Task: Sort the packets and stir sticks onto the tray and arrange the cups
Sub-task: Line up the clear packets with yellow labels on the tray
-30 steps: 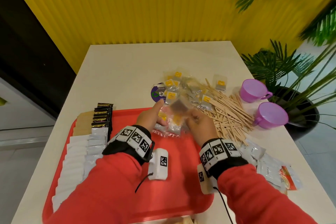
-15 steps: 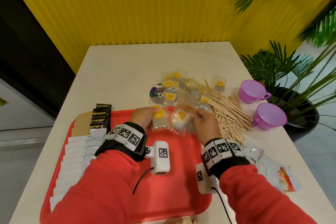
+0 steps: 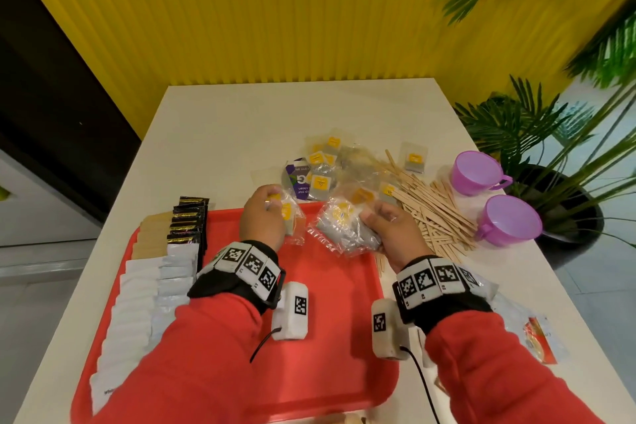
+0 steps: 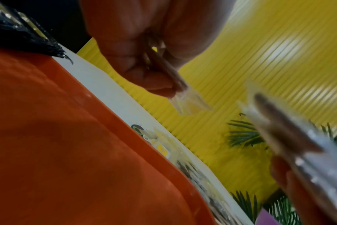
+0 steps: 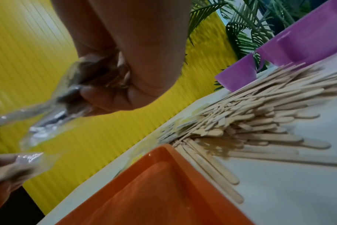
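My left hand (image 3: pixel 263 217) pinches a clear tea bag packet (image 3: pixel 292 221) with a yellow tag above the far edge of the red tray (image 3: pixel 323 348); the left wrist view shows the packet (image 4: pixel 185 99) between thumb and fingers. My right hand (image 3: pixel 389 231) grips a bunch of the same clear packets (image 3: pixel 340 227), also seen in its wrist view (image 5: pixel 67 97). More tea bag packets (image 3: pixel 323 169) lie loose beyond the tray. Wooden stir sticks (image 3: pixel 433 210) are piled to the right. Two purple cups (image 3: pixel 478 172) (image 3: pixel 509 220) stand at the table's right edge.
White sachets (image 3: pixel 137 289), brown sachets (image 3: pixel 151 237) and black packets (image 3: pixel 187 220) are lined up along the tray's left side. More white and red packets (image 3: pixel 537 334) lie near my right arm. A potted palm (image 3: pixel 537 134) stands beside the table.
My hands have drawn apart: the left took one packet away to the left, while the right keeps the bunch. Both sit slightly farther over the tray's far edge.
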Demonstrator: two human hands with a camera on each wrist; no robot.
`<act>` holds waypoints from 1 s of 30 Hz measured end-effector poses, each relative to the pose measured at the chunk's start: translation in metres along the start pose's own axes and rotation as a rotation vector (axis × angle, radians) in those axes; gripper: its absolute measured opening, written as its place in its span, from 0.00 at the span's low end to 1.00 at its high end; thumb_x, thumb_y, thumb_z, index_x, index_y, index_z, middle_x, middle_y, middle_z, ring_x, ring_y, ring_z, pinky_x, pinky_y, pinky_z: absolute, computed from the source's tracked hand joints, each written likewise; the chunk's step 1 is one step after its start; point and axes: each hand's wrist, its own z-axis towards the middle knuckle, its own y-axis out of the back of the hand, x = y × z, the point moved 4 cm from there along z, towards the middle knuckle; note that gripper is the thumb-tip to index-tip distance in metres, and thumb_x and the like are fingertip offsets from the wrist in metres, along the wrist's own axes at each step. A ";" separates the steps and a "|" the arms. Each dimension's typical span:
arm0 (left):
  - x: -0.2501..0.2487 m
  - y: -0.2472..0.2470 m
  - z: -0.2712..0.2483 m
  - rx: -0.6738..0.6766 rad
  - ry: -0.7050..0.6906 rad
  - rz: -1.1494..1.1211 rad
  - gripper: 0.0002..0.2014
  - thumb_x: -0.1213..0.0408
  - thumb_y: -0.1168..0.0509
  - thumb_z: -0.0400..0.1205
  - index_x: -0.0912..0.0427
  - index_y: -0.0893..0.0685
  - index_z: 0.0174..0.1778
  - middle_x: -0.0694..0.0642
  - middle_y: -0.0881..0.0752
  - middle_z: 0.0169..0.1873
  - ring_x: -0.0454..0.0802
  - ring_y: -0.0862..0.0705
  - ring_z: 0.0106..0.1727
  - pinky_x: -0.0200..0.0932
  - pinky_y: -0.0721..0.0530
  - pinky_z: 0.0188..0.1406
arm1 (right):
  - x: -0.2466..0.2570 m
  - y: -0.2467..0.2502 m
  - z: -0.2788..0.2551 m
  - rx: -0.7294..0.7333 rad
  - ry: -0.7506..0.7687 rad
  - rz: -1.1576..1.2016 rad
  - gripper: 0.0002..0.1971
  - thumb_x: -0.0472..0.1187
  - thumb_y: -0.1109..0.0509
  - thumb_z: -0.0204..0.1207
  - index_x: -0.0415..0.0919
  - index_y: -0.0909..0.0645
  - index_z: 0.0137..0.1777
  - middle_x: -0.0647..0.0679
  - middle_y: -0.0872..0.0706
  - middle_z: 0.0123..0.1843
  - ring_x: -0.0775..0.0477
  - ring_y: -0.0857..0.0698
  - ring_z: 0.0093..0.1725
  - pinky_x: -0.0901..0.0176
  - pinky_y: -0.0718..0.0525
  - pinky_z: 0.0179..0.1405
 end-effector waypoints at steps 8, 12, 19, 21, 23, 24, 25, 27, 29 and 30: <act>-0.016 -0.018 -0.018 0.149 -0.096 -0.084 0.13 0.73 0.41 0.82 0.49 0.23 0.56 0.46 0.25 0.41 0.51 0.23 0.43 0.50 0.19 0.47 | 0.002 -0.011 0.002 0.009 0.006 -0.024 0.09 0.34 0.29 0.73 0.27 0.21 0.37 0.38 0.22 0.37 0.42 0.24 0.38 0.48 0.27 0.41; -0.011 -0.021 -0.017 0.216 -0.096 -0.112 0.16 0.74 0.39 0.81 0.47 0.18 0.37 0.49 0.16 0.45 0.38 0.22 0.39 0.25 0.21 0.40 | -0.003 -0.004 0.005 -0.072 0.002 -0.010 0.13 0.37 0.30 0.71 0.24 0.23 0.40 0.38 0.22 0.36 0.46 0.26 0.33 0.54 0.27 0.36; -0.007 -0.013 -0.016 0.229 -0.031 -0.285 0.24 0.79 0.27 0.71 0.55 0.21 0.59 0.55 0.17 0.56 0.50 0.19 0.58 0.45 0.19 0.61 | -0.011 0.013 0.012 -0.197 0.011 -0.023 0.09 0.35 0.33 0.76 0.26 0.20 0.46 0.37 0.18 0.39 0.43 0.23 0.36 0.51 0.23 0.36; -0.008 -0.012 -0.017 0.225 -0.047 -0.334 0.26 0.82 0.28 0.70 0.54 0.25 0.57 0.53 0.16 0.48 0.49 0.19 0.53 0.43 0.19 0.55 | -0.012 0.015 0.013 -0.211 0.013 -0.013 0.11 0.35 0.33 0.75 0.25 0.21 0.50 0.38 0.21 0.36 0.44 0.25 0.34 0.52 0.24 0.34; -0.005 -0.012 -0.015 0.187 -0.069 -0.255 0.23 0.79 0.27 0.71 0.50 0.26 0.53 0.54 0.18 0.41 0.47 0.21 0.48 0.44 0.21 0.51 | -0.010 0.013 0.012 -0.172 0.018 0.017 0.09 0.35 0.33 0.75 0.26 0.21 0.48 0.40 0.22 0.34 0.45 0.26 0.32 0.51 0.25 0.36; -0.003 -0.013 -0.015 0.170 -0.086 -0.189 0.21 0.76 0.27 0.72 0.48 0.25 0.48 0.55 0.19 0.40 0.47 0.22 0.45 0.44 0.22 0.48 | -0.007 0.011 0.010 -0.137 0.016 0.036 0.06 0.34 0.33 0.76 0.29 0.19 0.44 0.40 0.22 0.34 0.46 0.26 0.31 0.52 0.25 0.35; -0.002 -0.013 -0.015 0.155 -0.108 -0.139 0.18 0.75 0.27 0.72 0.47 0.25 0.42 0.53 0.19 0.38 0.46 0.23 0.43 0.44 0.23 0.46 | -0.005 0.008 0.009 -0.103 0.011 0.047 0.05 0.33 0.33 0.76 0.33 0.19 0.39 0.40 0.21 0.34 0.47 0.25 0.30 0.55 0.26 0.34; -0.005 -0.014 -0.018 0.155 -0.146 -0.118 0.15 0.74 0.29 0.74 0.49 0.22 0.33 0.48 0.20 0.33 0.43 0.24 0.37 0.41 0.25 0.44 | -0.005 0.003 0.008 -0.054 0.002 0.020 0.09 0.32 0.33 0.76 0.38 0.22 0.34 0.41 0.22 0.31 0.51 0.27 0.25 0.60 0.29 0.30; -0.010 -0.017 -0.021 0.195 -0.126 -0.157 0.10 0.70 0.32 0.79 0.54 0.18 0.33 0.44 0.18 0.33 0.37 0.22 0.37 0.37 0.25 0.46 | -0.005 -0.002 0.007 -0.034 0.006 -0.014 0.07 0.31 0.32 0.76 0.33 0.23 0.36 0.39 0.25 0.32 0.48 0.29 0.27 0.59 0.31 0.31; -0.013 -0.018 -0.023 0.223 -0.110 -0.146 0.09 0.66 0.35 0.81 0.56 0.16 0.35 0.42 0.17 0.33 0.34 0.21 0.38 0.34 0.25 0.45 | -0.005 -0.003 0.007 -0.037 0.010 -0.023 0.07 0.31 0.32 0.75 0.30 0.23 0.37 0.38 0.25 0.33 0.47 0.29 0.29 0.58 0.31 0.32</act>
